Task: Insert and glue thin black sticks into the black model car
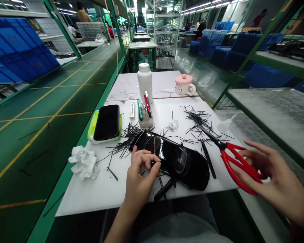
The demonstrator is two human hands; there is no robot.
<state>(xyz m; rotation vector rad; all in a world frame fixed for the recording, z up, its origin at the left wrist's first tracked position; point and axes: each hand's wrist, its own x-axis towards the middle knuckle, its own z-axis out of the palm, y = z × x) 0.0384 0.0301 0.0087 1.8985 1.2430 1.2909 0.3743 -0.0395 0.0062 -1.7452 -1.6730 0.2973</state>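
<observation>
A glossy black model car body (171, 158) lies on the white tabletop (103, 192), its windows facing up. My left hand (142, 172) rests on its near end, with the fingers pinched against the shell. My right hand (273, 175) is over the loops of red-handled scissors (234, 165) and appears to grip them, with the black blades pointing up and left. Thin black plastic clippings (197, 118) lie in scattered heaps around the car and the blades. A black plastic strip (164, 189) sticks out from under the car.
A white bottle (145, 82), a pink lidded mug (184, 84), a pen holder (145, 114), a phone in a green case (107, 123) and crumpled white tissue (84, 162) share the table. Green benches and blue crates (243, 50) line both sides, with people farther back.
</observation>
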